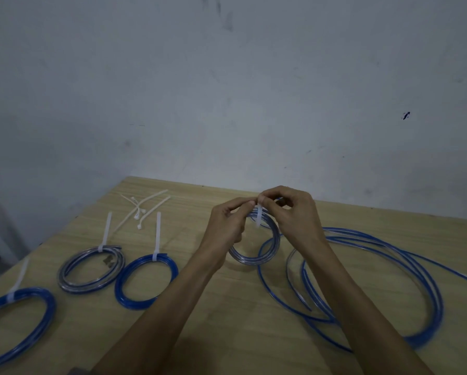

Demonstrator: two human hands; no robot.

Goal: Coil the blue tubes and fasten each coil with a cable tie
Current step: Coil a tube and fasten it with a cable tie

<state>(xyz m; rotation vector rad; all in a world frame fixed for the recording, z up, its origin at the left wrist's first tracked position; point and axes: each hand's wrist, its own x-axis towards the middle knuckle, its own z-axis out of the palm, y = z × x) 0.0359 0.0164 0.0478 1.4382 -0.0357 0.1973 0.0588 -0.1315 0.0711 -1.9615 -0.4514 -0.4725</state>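
Small blue coil [256, 255] (white cable tie [258, 216] looped on) held above table.

Light wooden table with visible grain [227, 307], far edge near a scuffed pale grey-blue painted wall [227, 90]; dark marks on wall. Dim, flat light.

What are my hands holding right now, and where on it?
Both hands hold a small coil of tube at its top, where a white cable tie wraps it; left hand and right hand fingertips pinch there.
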